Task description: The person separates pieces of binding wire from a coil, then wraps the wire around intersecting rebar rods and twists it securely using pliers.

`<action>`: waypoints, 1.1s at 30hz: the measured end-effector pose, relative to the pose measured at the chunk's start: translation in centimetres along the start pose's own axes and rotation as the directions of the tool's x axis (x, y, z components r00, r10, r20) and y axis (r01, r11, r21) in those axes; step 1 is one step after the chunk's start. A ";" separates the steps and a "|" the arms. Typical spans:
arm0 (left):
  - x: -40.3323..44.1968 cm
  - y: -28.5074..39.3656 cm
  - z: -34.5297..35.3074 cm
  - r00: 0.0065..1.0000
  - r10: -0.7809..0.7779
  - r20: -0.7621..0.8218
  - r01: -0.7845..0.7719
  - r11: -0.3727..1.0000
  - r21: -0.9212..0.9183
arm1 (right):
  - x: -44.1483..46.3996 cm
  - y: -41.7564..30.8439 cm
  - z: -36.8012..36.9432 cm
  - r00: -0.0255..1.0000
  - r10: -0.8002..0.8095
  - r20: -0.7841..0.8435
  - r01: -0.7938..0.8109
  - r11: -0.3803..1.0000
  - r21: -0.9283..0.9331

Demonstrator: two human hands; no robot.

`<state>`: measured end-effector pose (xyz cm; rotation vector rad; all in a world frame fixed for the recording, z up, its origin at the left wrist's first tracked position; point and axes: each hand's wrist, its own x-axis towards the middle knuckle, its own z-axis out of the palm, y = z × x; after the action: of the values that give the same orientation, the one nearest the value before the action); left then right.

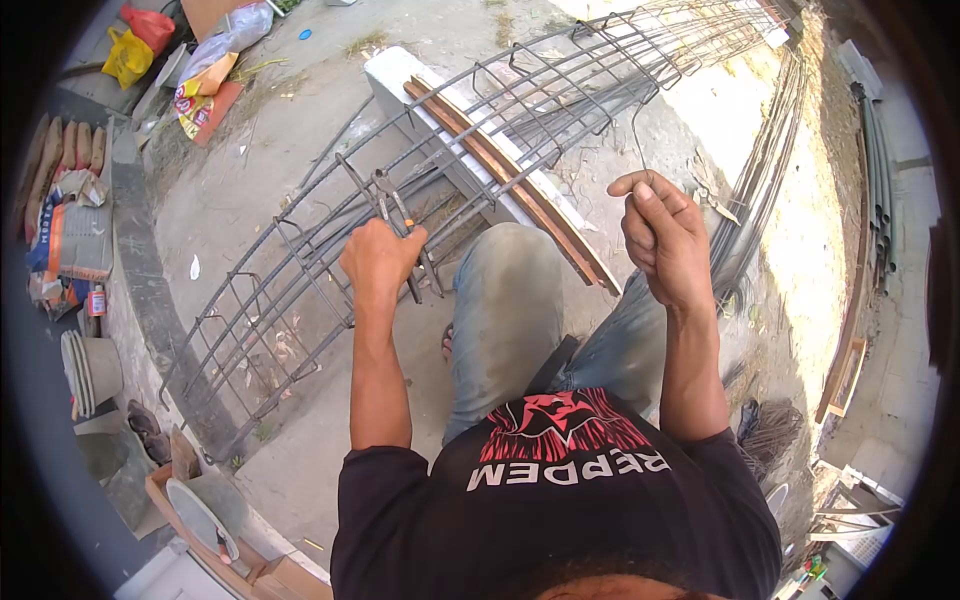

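My left hand (383,255) is closed around a pair of pincers (384,184), whose jaws point away from me over the rebar cage. To the right, my right hand (665,235) pinches a thin piece of tie wire (637,135) between thumb and forefinger; the wire rises from the fingertips toward the cage. The long rebar cage (470,118), made of bars and square stirrups, runs diagonally from lower left to upper right. It lies across a pale block (385,72) with a brown wooden strip (500,175) on it, just beyond my knees.
Loose steel bars (765,175) lie at the right, near grey pipes (878,200). Bags (85,235) and a bucket (100,365) stand along the left edge. A bundle of wire (775,432) sits at lower right. Plastic bags (128,58) lie at upper left.
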<state>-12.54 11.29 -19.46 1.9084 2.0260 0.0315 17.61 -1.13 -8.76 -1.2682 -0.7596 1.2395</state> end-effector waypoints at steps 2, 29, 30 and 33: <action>0.6 0.0 -0.6 0.999 0.025 0.028 -0.025 1.000 0.017 | -1.4 -0.7 -2.3 0.997 -0.020 -0.079 0.022 1.000 0.013; 4.8 16.7 0.7 0.852 0.523 -0.007 -0.423 0.681 -0.598 | -10.9 -3.4 -12.4 0.833 -0.338 -0.437 -0.097 0.690 -0.718; 1.6 17.9 -1.5 0.763 0.646 0.031 -0.428 0.540 -0.725 | -10.0 -4.0 -11.4 0.926 -0.211 -0.312 -0.101 0.659 -0.745; -4.5 19.7 -3.8 0.488 0.872 0.030 -0.508 0.312 -0.803 | -6.4 -3.2 -6.5 0.996 0.035 0.087 0.053 0.559 -0.828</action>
<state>5.56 9.55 -9.80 1.8286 0.4864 0.4703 23.02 -8.50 -5.73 -1.9679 -1.5426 0.9216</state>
